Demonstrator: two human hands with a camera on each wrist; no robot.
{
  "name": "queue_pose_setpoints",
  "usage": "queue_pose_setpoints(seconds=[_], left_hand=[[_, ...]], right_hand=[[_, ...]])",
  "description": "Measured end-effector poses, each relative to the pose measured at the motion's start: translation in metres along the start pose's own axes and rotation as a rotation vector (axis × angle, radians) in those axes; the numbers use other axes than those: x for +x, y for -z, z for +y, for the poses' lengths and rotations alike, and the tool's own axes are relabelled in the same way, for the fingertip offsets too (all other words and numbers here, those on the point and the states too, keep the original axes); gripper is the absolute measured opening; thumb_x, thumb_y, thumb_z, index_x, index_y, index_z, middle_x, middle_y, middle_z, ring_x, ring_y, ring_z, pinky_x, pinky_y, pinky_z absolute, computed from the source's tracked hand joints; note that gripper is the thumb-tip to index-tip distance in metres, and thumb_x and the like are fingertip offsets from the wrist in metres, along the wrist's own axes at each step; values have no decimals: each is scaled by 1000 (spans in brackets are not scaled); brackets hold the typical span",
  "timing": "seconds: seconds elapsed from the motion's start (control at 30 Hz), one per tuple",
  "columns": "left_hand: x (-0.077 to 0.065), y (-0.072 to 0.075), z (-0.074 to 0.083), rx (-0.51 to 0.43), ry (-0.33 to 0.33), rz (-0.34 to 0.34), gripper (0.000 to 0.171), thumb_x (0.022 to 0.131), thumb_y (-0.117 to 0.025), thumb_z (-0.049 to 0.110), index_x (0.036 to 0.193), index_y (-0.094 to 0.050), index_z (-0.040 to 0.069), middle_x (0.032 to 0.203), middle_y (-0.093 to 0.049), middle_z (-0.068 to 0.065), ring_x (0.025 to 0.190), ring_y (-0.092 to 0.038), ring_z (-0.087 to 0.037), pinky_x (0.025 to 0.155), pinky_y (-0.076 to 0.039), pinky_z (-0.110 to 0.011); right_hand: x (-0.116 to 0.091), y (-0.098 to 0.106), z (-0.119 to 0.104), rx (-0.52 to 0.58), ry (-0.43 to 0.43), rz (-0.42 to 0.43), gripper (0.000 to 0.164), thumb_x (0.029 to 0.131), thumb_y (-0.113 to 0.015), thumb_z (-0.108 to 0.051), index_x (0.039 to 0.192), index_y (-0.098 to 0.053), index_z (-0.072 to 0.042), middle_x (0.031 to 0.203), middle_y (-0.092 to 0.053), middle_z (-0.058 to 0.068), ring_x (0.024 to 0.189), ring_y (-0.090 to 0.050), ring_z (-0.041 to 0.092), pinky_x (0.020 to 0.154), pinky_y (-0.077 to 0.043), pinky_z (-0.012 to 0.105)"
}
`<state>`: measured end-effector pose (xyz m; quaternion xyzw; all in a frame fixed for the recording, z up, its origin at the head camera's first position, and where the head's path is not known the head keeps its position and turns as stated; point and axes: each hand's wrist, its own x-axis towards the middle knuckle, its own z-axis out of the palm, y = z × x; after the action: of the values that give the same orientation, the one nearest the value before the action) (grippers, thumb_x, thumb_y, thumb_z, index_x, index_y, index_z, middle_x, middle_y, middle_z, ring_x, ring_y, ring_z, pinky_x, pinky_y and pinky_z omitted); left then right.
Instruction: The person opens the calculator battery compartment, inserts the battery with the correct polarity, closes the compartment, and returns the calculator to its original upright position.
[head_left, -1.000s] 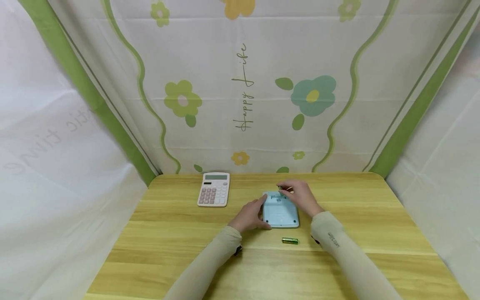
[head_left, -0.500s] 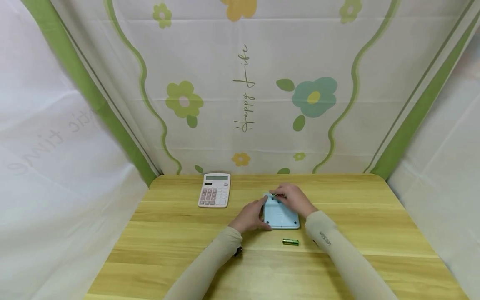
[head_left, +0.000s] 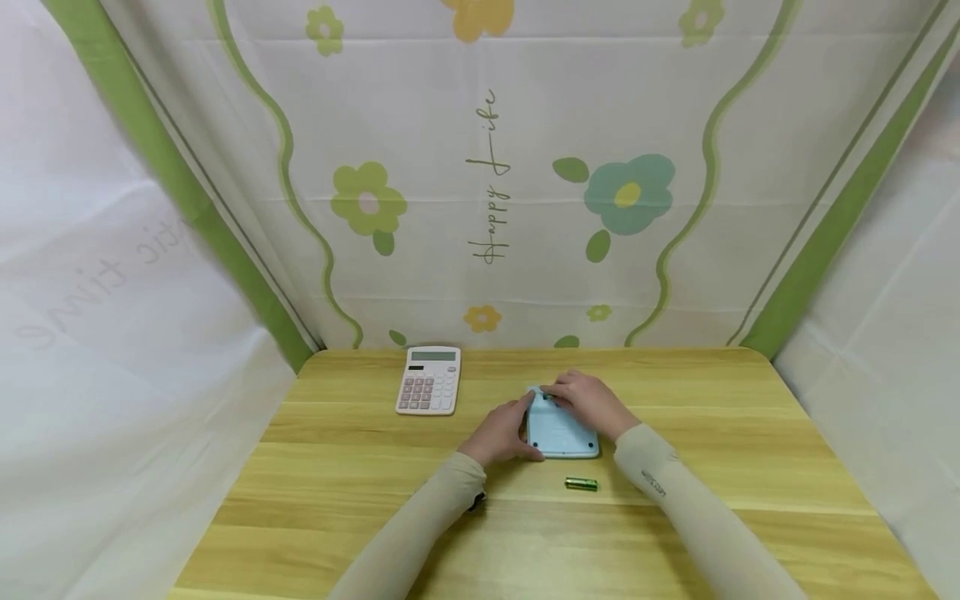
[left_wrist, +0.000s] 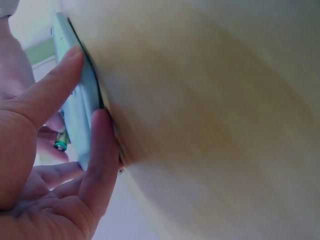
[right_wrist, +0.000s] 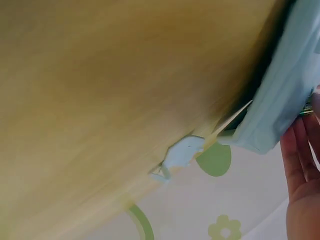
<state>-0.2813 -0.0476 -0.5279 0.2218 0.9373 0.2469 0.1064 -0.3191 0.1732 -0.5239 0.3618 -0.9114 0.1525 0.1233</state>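
A light blue calculator lies face down on the wooden table. My left hand grips its left edge between thumb and index finger. My right hand is over the calculator's far end and pinches a small green battery against its back. In the head view the fingers hide most of that battery. A second green battery lies loose on the table just in front of the calculator. In the right wrist view the blue calculator is beside my right hand's fingers.
A white calculator with pink keys lies face up at the back left of the table. A small light blue plastic piece lies on the wood beyond the blue calculator. Flower-print cloth walls close in the back and both sides.
My right hand has come down and slightly left with the battery, from above the calculator's far edge onto its back. The left hand and the loose battery have stayed put.
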Motion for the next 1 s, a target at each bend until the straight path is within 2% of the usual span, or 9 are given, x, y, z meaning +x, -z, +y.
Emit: queue_pose_setpoints(seconds=[0.27,0.6,1.0], left_hand=[[2,4,8,52,-11,-15,113,80,-90,41,165,-23,8,153,-53,-17,135,-57,-28,113,-48,-39],[0,3,9,84,-22,-16,113,81,-90,39,164,-23,4,149,-57,-18,132,-59,-28,111,-50,-37],[-2,2,9,110,-19,-8,113,80,-91,39,164,-24,3,147,-59,-18,131,-60,-28,110,-51,-38]], right_hand=[[-4,-2,10,-4,13,-61,39,95,-78,-24,131,-72,-13,115,-70,4,105,-65,21,90,-58,40],[-9,-1,9,-19,43,-37,41,94,-78,-21,133,-71,-15,107,-67,3,92,-59,17,78,-54,35],[-9,-6,9,27,8,-63,39,97,-74,-22,136,-70,-17,110,-64,3,93,-56,15,80,-54,34]])
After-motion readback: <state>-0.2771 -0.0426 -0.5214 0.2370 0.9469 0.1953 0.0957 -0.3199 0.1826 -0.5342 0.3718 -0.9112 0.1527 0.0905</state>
